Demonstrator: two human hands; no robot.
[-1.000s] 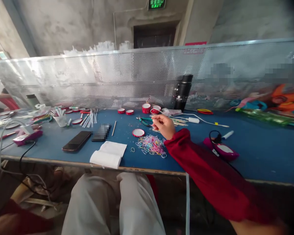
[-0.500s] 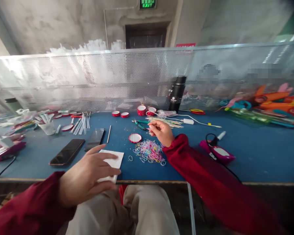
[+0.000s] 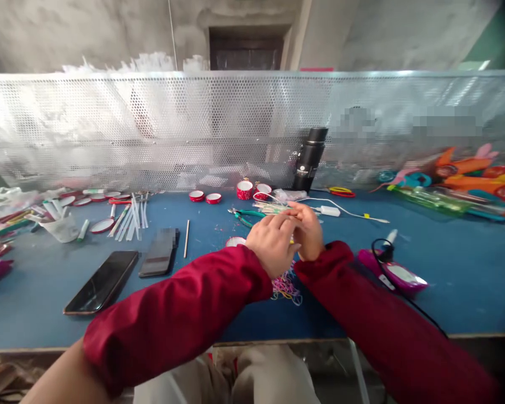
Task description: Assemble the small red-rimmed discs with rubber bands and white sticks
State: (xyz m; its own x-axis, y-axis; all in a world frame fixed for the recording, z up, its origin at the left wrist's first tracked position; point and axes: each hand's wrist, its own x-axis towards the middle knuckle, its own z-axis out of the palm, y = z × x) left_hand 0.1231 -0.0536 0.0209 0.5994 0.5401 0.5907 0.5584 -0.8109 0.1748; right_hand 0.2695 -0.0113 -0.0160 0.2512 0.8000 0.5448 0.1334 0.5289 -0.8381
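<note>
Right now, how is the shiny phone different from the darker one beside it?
The shiny phone lies nearer the front edge of the blue table and mirrors light; the darker phone sits farther back and looks dull. The shiny phone slants more; the darker phone lies straighter. Both lie flat on the table.

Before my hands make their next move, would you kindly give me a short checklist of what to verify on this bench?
1. Hands in view: the left hand and right hand meet at the fingertips above the blue table: ok.
2. What the fingers pinch: hidden between them: cannot tell.
3. Pile of small coloured rubber bands close by, just under the wrists: ok.
4. Green-handled pliers lying apart from both hands, on the far side: ok.
5. Black flask upright by the perforated metal screen, away from the hands: ok.
</note>
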